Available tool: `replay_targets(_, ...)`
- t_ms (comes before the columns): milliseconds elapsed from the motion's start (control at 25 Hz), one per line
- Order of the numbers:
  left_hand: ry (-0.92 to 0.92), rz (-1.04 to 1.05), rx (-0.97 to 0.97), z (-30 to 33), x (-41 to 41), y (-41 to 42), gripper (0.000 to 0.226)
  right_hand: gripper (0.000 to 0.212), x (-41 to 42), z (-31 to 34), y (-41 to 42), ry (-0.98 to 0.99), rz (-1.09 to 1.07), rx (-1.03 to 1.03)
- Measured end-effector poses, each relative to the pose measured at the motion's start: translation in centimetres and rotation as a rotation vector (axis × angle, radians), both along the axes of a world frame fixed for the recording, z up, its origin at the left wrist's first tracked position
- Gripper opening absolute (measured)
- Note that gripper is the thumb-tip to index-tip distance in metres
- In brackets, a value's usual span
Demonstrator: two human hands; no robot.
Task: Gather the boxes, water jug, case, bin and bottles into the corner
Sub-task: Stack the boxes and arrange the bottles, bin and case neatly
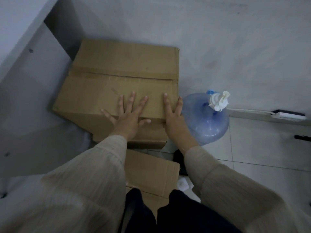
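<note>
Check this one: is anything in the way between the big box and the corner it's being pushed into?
Nothing visible. The box already sits against the back wall and close to the panel on the left, both hands, left hand and right hand, flat on its near edge. The jug stands to its right, off that path.

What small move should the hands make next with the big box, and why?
Probably keep pushing the large cardboard box a little further toward the wall. Both the left hand and right hand lie flat on its near top edge, and the water jug already stands beside it at the wall.
</note>
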State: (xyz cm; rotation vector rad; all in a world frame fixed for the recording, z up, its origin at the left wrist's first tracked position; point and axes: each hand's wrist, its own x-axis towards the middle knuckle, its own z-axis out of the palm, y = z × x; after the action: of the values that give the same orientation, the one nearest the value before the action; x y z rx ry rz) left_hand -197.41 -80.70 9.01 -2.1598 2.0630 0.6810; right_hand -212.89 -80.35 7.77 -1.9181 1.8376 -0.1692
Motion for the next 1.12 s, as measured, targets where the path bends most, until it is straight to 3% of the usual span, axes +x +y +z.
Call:
replay_targets(360,-0.011,0.010,-0.050,-0.3,-0.3,-0.1,0.072,0.091,0.0,-0.5,-0.7,0.043,0.007,-0.016)
replay_targets(520,0.148,0.031,-0.113,-0.1,0.3,0.3,0.068,0.087,-0.1,-0.5,-0.6,0.050,0.011,-0.021)
replay_targets(640,0.316,0.024,-0.210,0.1,1.9,2.2,0.054,0.078,-0.2,-1.6,0.3,-0.023,-0.002,-0.146)
replay_targets(800,0.287,-0.077,-0.352,-2.7,5.2,8.4,0.055,0.071,0.1,-4.5,5.4,-0.140,-0.199,-0.291)
replay_targets(920,0.262,-0.091,-0.193,-6.0,7.5,13.2,0.053,0.075,1.5,-6.0,12.1,-0.296,-0.344,-0.219)
replay_targets(1120,0.236,0.048,0.119,-12.5,12.0,19.9,0.052,0.084,3.5,-12.3,21.7,-0.261,-0.414,0.044)
